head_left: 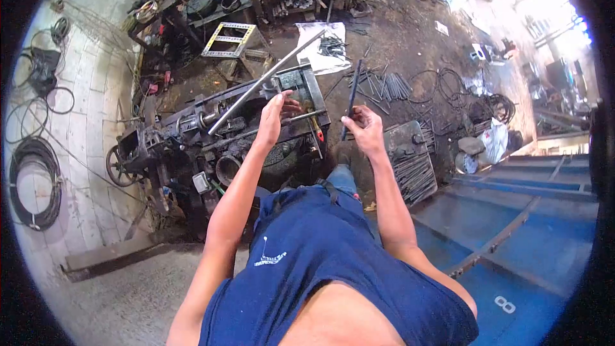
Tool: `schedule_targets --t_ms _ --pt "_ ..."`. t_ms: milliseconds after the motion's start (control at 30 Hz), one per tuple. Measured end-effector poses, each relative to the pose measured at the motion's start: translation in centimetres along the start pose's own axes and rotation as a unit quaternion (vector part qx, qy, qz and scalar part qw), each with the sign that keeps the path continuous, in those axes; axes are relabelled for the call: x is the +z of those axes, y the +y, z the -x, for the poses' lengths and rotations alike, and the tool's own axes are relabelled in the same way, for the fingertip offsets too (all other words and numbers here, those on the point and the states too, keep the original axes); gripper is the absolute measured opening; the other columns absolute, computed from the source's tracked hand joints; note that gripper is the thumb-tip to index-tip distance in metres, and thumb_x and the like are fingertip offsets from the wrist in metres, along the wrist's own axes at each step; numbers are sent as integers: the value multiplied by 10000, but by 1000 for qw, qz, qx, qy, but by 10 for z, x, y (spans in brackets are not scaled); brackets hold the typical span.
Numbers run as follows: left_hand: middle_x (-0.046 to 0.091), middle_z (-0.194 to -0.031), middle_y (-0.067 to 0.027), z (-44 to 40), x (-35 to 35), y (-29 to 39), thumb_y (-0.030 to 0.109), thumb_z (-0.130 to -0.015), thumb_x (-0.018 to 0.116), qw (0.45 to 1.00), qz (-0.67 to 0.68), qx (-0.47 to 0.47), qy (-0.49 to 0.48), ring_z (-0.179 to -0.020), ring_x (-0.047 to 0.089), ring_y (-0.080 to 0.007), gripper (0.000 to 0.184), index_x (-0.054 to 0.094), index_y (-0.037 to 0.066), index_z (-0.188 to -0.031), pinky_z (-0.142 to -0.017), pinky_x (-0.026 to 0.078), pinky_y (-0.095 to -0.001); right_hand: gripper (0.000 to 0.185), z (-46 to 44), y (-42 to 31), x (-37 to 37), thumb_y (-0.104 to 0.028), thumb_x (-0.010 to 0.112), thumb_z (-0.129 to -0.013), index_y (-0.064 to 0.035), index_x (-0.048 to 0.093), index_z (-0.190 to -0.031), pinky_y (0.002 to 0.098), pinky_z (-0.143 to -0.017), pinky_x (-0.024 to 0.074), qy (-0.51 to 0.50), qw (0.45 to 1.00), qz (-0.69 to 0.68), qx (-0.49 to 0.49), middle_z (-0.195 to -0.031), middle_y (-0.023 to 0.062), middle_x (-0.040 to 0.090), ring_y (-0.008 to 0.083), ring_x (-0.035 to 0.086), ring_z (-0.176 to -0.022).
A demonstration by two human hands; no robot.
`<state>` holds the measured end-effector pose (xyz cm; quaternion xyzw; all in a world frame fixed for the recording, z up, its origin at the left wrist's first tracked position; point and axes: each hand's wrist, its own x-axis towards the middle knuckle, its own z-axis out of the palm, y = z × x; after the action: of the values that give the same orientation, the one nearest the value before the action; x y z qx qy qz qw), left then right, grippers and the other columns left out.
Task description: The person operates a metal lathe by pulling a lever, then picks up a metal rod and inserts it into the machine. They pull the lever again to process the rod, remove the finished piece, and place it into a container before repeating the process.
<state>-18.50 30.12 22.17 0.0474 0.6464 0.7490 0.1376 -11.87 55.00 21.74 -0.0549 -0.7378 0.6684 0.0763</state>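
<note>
My right hand (365, 129) is closed around a dark, slim metal rod (354, 90), held nearly upright with its top tilted slightly away to the right. My left hand (274, 115) hovers over the machine with its fingers apart and slightly curled, holding nothing that I can see. Just beyond it, a long bright steel bar (246, 95) runs diagonally across the machine (211, 125), which looks like a lathe; what supports the bar is unclear. A shorter rod (306, 115) lies level across the machine's right end, near my left fingers. A red-and-yellow handled tool (318, 131) sits beside it.
Several dark rods (387, 86) lie on the floor ahead, with more stacked (410, 176) at right. A white sheet (320, 51) holds small metal pieces. A yellow-and-white frame (229, 40) stands behind the machine. Blue metal panels (512, 218) flank my right; coiled hose (35, 182) hangs left.
</note>
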Motion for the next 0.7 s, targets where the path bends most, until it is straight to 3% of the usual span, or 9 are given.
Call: schedule_targets --t_ms 100,200,300,467,533,700 --pt "649 -1054 -81 -6 -5 -6 430 -1027 343 1000 8 -11 28 -976 643 -174 531 517 18 -1312 -839 472 -291 229 -12 -2 4 -78 747 -815 38 641 -982 257 -684 505 -22 998 -27 47 -843 46 673 90 618 -767" --pt "653 -1040 -81 -17 -5 -15 424 -1028 345 998 39 -3 51 -971 644 -177 528 519 12 -1308 -841 475 -296 166 -30 -2 2 -79 720 -844 7 654 -970 245 -683 495 -60 978 -146 140 -839 30 666 90 611 -738" --pt "661 -1035 -90 -24 8 -17 403 -1030 351 997 44 -16 62 -965 646 -186 518 523 0 -1305 -846 489 -312 129 -50 -4 -5 -92 667 -889 -17 633 -988 227 -690 495 -95 920 -307 226 -884 25 638 105 603 -770" --pt "692 -983 -41 -37 54 0 214 -1008 512 996 -69 -20 -54 -905 605 -86 331 620 3 -1240 -856 483 -258 118 -87 -2 -23 -84 654 -900 -18 660 -998 265 -713 539 -81 909 -346 218 -905 42 671 121 636 -783" --pt "696 -903 -41 -43 75 20 200 -965 595 991 -120 -34 -54 -863 591 -73 291 672 -31 -1125 -804 482 -249 131 -99 -1 -28 -68 644 -902 -8 656 -1018 283 -742 555 -86 918 -333 199 -939 55 674 138 652 -828" --pt "675 -831 -22 -68 91 27 194 -939 626 980 -182 -69 -42 -794 581 -70 267 691 -38 -1053 -749 473 -246 140 -121 -8 -35 -54 634 -905 -2 655 -1032 298 -769 563 -94 918 -337 187 -938 67 678 152 662 -842"
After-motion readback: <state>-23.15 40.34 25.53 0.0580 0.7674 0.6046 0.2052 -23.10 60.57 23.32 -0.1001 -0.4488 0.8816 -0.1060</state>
